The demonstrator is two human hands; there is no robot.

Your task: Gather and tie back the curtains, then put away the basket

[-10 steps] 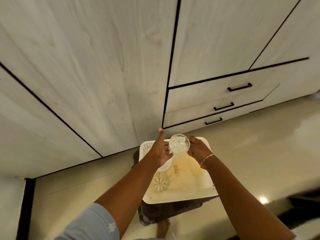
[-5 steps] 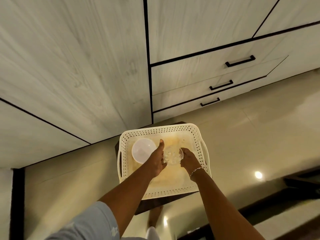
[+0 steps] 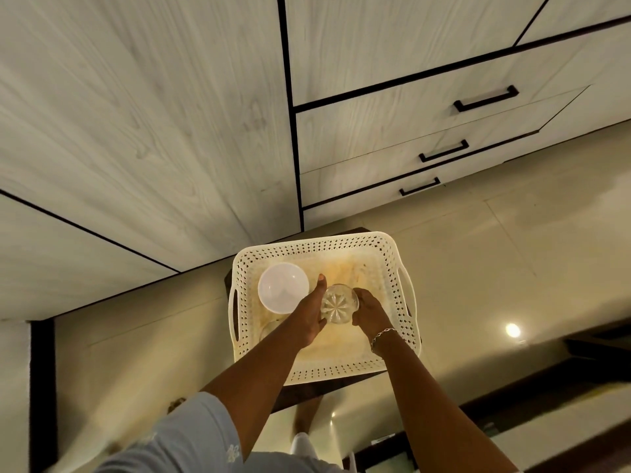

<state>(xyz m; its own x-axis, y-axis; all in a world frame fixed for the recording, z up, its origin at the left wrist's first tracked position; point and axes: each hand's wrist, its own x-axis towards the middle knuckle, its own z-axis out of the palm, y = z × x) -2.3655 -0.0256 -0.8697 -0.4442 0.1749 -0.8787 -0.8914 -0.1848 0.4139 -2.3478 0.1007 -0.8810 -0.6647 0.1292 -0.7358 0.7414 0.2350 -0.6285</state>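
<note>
Basket (image 3: 321,247) lies beneath both hands. Left hand (image 3: 309,315) and right hand (image 3: 370,312) hold a glass bowl (image 3: 339,305) between them. We judge the basket light and stiff, its contents breakable: lift level by the side handles.

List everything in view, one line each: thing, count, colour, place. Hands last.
basket: one, cream, on a dark stand by the cabinet
bowl: one, white, inside basket, far left
glass bowl: one, clear, over the basket, between both hands
cabinet: one, pale wood grain, behind basket
drawer handles: three, black, cabinet's right side
floor: one, glossy beige, under everything
bracelet: one, silver, right wrist
left hand: one, grips glass bowl's left side
right hand: one, grips its right side
</note>
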